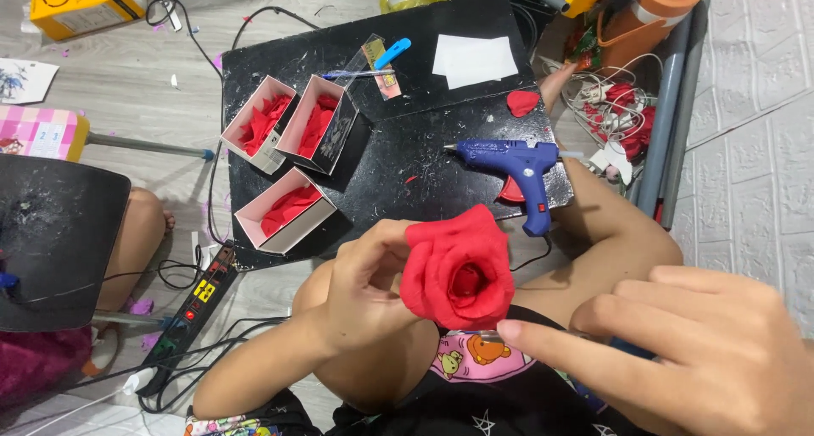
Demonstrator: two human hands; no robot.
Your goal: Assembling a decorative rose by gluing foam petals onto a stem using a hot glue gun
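Observation:
My left hand (366, 290) holds a red foam rose (458, 268) over my lap, with the thumb and fingers pinching its left side. The rose's layered petals face up toward me. My right hand (678, 351) is at the lower right, its index finger stretched toward the rose's lower edge and touching or nearly touching it. A thin clear stick lies just under that fingertip. A blue glue gun (517, 166) rests on the black board (424, 80) just beyond the rose, nozzle pointing left.
Three open white boxes (288, 209) of red petals sit on the board's left. A loose red petal (522, 102), white paper (475, 59) and a blue-capped pen lie farther back. A power strip (197, 304) and cables lie on the floor at left. Another person's knee (136, 232) is at left.

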